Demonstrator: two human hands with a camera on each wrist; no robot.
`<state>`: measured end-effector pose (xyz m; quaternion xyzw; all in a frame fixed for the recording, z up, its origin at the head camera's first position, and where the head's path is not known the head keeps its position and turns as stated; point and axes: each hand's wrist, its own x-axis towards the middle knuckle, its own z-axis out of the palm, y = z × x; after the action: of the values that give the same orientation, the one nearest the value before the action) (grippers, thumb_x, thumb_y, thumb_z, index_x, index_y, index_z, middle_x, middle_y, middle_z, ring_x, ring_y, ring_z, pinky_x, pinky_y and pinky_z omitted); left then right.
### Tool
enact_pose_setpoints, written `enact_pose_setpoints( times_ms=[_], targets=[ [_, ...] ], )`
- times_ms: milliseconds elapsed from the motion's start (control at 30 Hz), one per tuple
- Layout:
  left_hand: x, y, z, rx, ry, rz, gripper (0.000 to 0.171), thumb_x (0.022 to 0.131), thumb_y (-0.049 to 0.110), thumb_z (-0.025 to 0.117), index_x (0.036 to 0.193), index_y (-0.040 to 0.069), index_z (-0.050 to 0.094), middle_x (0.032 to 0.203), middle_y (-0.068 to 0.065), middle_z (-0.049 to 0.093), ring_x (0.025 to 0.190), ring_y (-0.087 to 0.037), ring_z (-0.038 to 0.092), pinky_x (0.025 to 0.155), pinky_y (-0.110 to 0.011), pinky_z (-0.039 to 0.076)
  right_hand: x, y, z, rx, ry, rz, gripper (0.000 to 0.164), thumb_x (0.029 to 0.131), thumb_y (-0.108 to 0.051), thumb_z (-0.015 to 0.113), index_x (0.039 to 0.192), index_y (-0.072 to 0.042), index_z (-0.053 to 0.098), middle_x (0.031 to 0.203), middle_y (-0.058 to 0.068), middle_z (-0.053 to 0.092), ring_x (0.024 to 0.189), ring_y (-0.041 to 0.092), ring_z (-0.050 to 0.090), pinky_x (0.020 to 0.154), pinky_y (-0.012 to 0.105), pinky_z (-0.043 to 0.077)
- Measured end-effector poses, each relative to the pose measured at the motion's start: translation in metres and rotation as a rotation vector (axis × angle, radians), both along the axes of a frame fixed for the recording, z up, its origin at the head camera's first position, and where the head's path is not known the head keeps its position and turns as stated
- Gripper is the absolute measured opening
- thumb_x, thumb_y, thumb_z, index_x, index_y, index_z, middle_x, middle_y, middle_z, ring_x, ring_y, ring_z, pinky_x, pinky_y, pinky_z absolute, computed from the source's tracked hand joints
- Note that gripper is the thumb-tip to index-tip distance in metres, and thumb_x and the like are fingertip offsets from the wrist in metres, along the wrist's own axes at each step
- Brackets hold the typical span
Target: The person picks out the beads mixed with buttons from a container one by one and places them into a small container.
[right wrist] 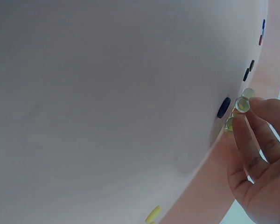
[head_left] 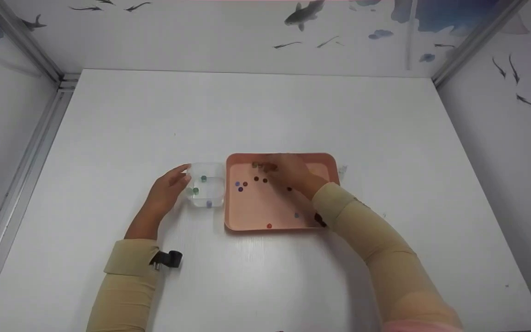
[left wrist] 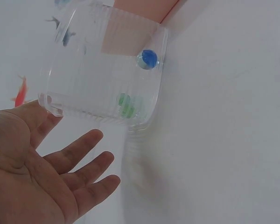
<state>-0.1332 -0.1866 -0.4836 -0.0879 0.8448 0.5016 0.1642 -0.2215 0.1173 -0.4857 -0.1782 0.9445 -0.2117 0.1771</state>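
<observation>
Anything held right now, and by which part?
Left hand: clear container, pinched at its rim. Right hand: clear marble, apparently pinched by its sides.

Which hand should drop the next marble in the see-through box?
Probably the right hand: it pinches a clear marble at the pink tray, right beside the box. The left hand holds the box's edge and has no marble.

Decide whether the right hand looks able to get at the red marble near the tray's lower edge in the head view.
Probably yes: the right hand is over the tray, and nothing covers the red marble. The hand pinches a clear marble, though, so it may need to release that.
</observation>
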Motion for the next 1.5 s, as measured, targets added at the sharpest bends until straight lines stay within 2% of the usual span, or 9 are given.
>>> enact_pose_setpoints(
  times_ms=[267, 433, 567, 733, 900, 1000, 1133, 1333, 1500],
  targets=[
    [0.0, 0.0, 0.0, 0.0, 0.007, 0.004, 0.051, 0.104, 0.035, 0.044, 0.151, 0.017, 0.034, 0.152, -0.018, 0.035, 0.143, -0.038, 0.027, 0.113, -0.054, 0.026, 0.0, 0.0, -0.003, 0.026, 0.141, 0.089, 0.026, 0.097, -0.011, 0.058, 0.121, -0.014, 0.068, 0.114, 0.002, 0.069, 0.099, 0.015, 0.062, 0.091, 0.033, 0.051],
    [0.0, -0.001, -0.001, 0.002, 0.012, -0.005, 0.053, 0.103, 0.037, 0.043, 0.151, 0.017, 0.033, 0.152, -0.019, 0.035, 0.143, -0.039, 0.027, 0.113, -0.054, 0.027, -0.001, 0.0, -0.006, 0.018, 0.159, 0.116, 0.024, 0.098, -0.013, 0.057, 0.119, -0.016, 0.07, 0.12, -0.003, 0.068, 0.113, 0.013, 0.061, 0.098, 0.032, 0.048],
    [0.0, -0.002, -0.001, 0.009, 0.015, -0.011, 0.054, 0.103, 0.039, 0.042, 0.152, 0.017, 0.032, 0.153, -0.019, 0.033, 0.143, -0.039, 0.026, 0.113, -0.054, 0.026, -0.003, 0.001, -0.007, -0.023, 0.157, 0.135, 0.024, 0.098, -0.009, 0.057, 0.115, -0.016, 0.071, 0.122, -0.007, 0.066, 0.118, 0.011, 0.058, 0.1, 0.03, 0.046],
    [0.0, -0.001, -0.001, -0.003, 0.014, -0.014, 0.054, 0.103, 0.039, 0.042, 0.152, 0.016, 0.032, 0.153, -0.019, 0.033, 0.143, -0.039, 0.026, 0.113, -0.054, 0.026, -0.003, 0.001, -0.004, -0.017, 0.126, 0.113, 0.025, 0.099, -0.012, 0.056, 0.119, -0.019, 0.07, 0.122, -0.005, 0.066, 0.118, 0.012, 0.058, 0.102, 0.032, 0.046],
    [-0.001, -0.001, -0.002, 0.001, 0.015, -0.008, 0.052, 0.104, 0.037, 0.043, 0.151, 0.017, 0.034, 0.152, -0.019, 0.036, 0.142, -0.038, 0.027, 0.113, -0.054, 0.027, -0.002, -0.001, 0.002, 0.042, 0.059, 0.035, 0.033, 0.099, -0.019, 0.054, 0.131, -0.023, 0.062, 0.122, -0.002, 0.065, 0.11, 0.014, 0.058, 0.102, 0.035, 0.045],
    [-0.001, 0.0, -0.002, -0.003, 0.013, -0.005, 0.053, 0.103, 0.037, 0.043, 0.151, 0.017, 0.034, 0.151, -0.019, 0.037, 0.142, -0.038, 0.029, 0.113, -0.054, 0.027, -0.002, -0.002, 0.006, 0.051, 0.038, -0.004, 0.033, 0.098, -0.022, 0.055, 0.131, -0.021, 0.062, 0.118, -0.001, 0.066, 0.102, 0.016, 0.058, 0.1, 0.036, 0.047],
    [-0.001, 0.001, -0.002, -0.012, 0.006, -0.001, 0.053, 0.103, 0.039, 0.043, 0.151, 0.018, 0.034, 0.15, -0.018, 0.039, 0.141, -0.038, 0.029, 0.113, -0.054, 0.028, -0.002, -0.001, 0.011, 0.001, 0.049, -0.002, 0.031, 0.097, -0.021, 0.059, 0.126, -0.019, 0.066, 0.115, -0.001, 0.068, 0.104, 0.016, 0.06, 0.098, 0.035, 0.048],
    [0.0, 0.001, -0.002, -0.014, 0.005, 0.003, 0.054, 0.103, 0.04, 0.043, 0.151, 0.019, 0.034, 0.151, -0.018, 0.038, 0.142, -0.038, 0.029, 0.113, -0.054, 0.028, -0.004, 0.003, 0.014, -0.095, 0.132, 0.078, 0.028, 0.096, -0.011, 0.06, 0.122, -0.014, 0.067, 0.114, 0.002, 0.069, 0.104, 0.019, 0.063, 0.091, 0.034, 0.051],
    [0.0, 0.001, -0.001, -0.009, 0.011, 0.002, 0.052, 0.103, 0.037, 0.043, 0.151, 0.018, 0.034, 0.151, -0.018, 0.037, 0.142, -0.038, 0.028, 0.113, -0.054, 0.027, -0.004, 0.004, 0.018, -0.202, 0.118, 0.062, 0.026, 0.095, -0.013, 0.062, 0.121, -0.011, 0.067, 0.111, 0.006, 0.069, 0.101, 0.021, 0.063, 0.087, 0.035, 0.052]
  ],
)
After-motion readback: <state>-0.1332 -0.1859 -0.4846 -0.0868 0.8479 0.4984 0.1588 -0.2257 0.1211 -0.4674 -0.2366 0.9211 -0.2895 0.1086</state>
